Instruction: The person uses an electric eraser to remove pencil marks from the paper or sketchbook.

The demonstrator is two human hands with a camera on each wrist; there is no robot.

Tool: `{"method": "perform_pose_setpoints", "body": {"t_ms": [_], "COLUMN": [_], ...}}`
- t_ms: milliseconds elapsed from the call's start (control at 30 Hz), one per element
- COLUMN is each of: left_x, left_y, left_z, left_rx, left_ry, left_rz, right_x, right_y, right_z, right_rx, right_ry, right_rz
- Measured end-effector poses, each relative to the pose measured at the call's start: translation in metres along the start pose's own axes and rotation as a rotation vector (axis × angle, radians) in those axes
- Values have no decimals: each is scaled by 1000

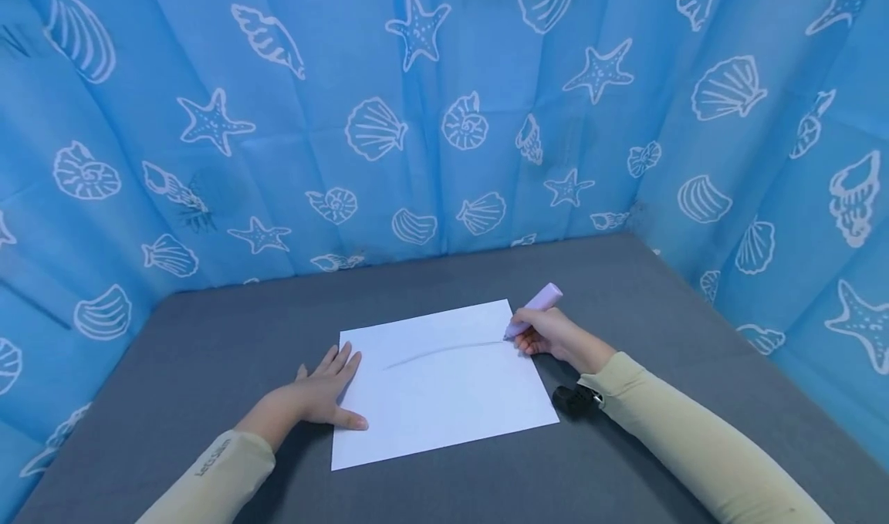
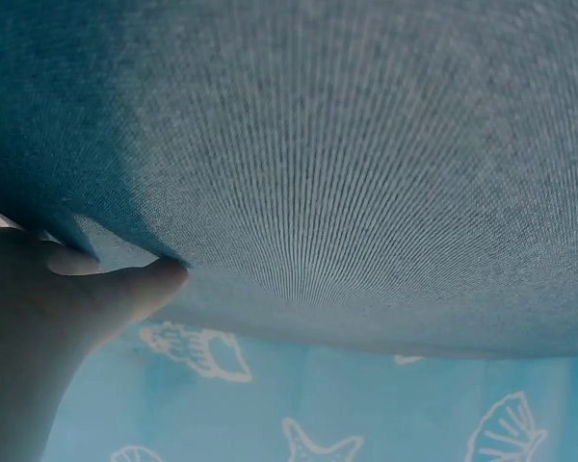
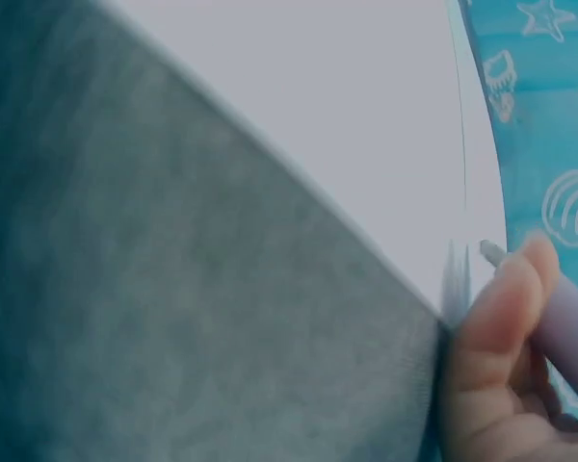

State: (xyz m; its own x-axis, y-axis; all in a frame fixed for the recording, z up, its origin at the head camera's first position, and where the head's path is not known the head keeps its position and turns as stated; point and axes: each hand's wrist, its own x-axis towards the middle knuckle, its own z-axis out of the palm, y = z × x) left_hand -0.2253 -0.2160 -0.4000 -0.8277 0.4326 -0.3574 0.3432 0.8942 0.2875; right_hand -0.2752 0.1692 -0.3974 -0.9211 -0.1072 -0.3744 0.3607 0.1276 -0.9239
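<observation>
A white sheet of paper [image 1: 444, 408] lies on the grey cloth, with one thin, slightly curved dark line [image 1: 444, 348] across its upper half. My left hand [image 1: 322, 393] rests on the sheet's left edge, fingers spread and the thumb on the paper. A thick lilac marker [image 1: 544, 299] is pinched in my right hand [image 1: 549, 332] at the sheet's right edge. Its tip [image 3: 491, 252] is at the right end of the line in the head view. The right wrist view shows the thumb and fingers around the marker's barrel [image 3: 570, 337].
The grey cloth-covered table [image 1: 444, 493] extends around the paper. Blue curtains [image 1: 430, 177] printed with white shells and starfish hang behind it and along both sides. A black object [image 1: 575, 400] sits at the right wrist, under the sleeve cuff.
</observation>
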Motion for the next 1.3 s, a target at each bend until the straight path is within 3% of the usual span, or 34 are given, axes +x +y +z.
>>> {"method": "perform_pose_setpoints", "body": {"t_ms": [133, 533, 700, 967, 1300], "left_x": [0, -1, -1, -2, -4], "left_y": [0, 5, 4, 6, 6], "left_z": [1, -2, -1, -6, -6], "left_rx": [5, -8, 10, 13, 7], "left_ry": [-2, -43, -19, -19, -33], "left_rz": [1, -17, -18, -17, -19], "right_x": [1, 1, 0, 1, 2], "right_y": [3, 1, 0, -2, -1], "right_z": [-3, 1, 3, 2, 5], "right_rx": [36, -43, -73, 43, -4], "right_ry": [-7, 41, 26, 22, 64], "right_rz": [-4, 56, 45, 31, 41]}}
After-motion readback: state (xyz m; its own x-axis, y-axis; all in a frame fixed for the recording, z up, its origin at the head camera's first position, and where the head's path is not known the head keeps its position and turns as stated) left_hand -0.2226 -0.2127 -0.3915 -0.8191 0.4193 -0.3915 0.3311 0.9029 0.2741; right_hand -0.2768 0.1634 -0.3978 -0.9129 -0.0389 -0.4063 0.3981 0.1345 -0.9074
